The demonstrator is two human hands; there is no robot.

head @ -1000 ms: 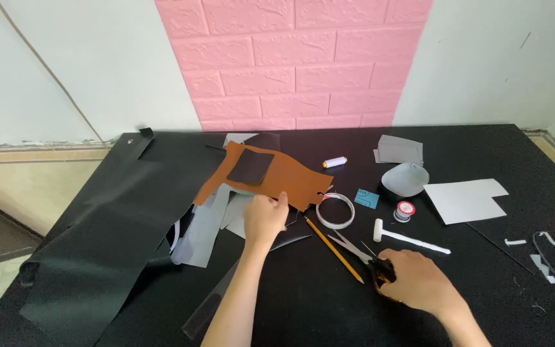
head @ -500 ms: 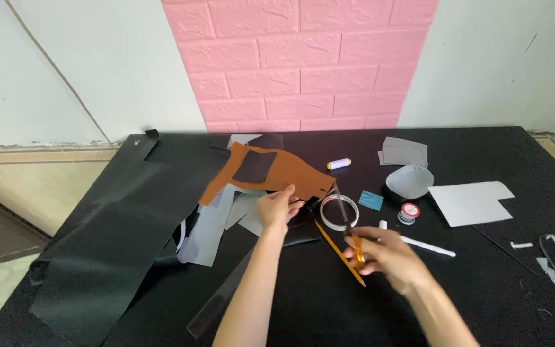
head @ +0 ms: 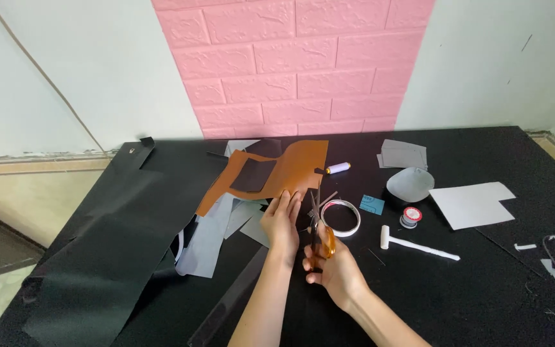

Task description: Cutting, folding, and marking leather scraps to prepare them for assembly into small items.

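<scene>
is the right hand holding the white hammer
No, the right hand grips orange-handled scissors beside the brown sheet, while the white hammer lies untouched on the black table.

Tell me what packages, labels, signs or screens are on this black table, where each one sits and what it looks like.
Small blue tag: flat, roughly square, right of the white tape ring, pale marks on it.
Small round spool: right of the tag, red and white label on top.
No signs or screens show.
</scene>
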